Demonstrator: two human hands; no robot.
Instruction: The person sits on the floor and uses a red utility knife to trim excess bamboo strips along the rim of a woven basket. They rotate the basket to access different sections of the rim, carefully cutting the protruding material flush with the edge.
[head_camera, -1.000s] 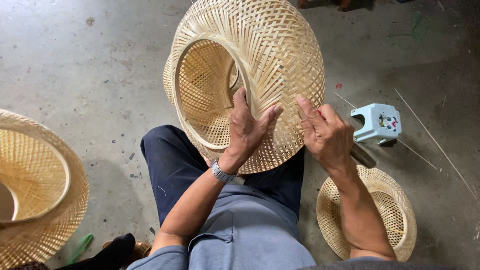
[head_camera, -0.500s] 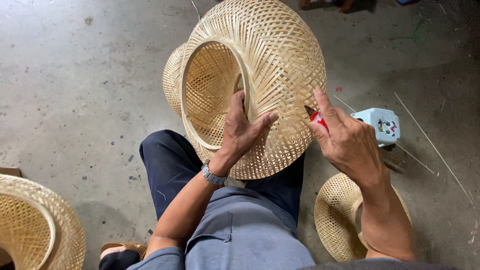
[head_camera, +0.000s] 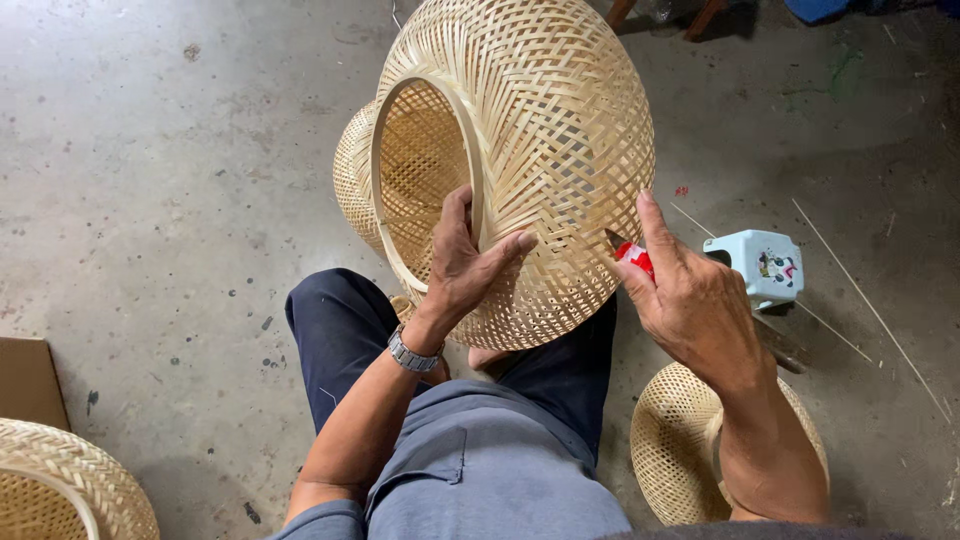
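Three woven baskets show: one held over the lap, one on the floor at right, one at lower left; one small stool; left hand clasps the held basket's rim; right hand pinches a red tool against its weave.

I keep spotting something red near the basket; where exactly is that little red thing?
In the head view, the small red object sits pinched in the right hand, against the right side of the woven bamboo basket, just left of the small pale-blue stool.
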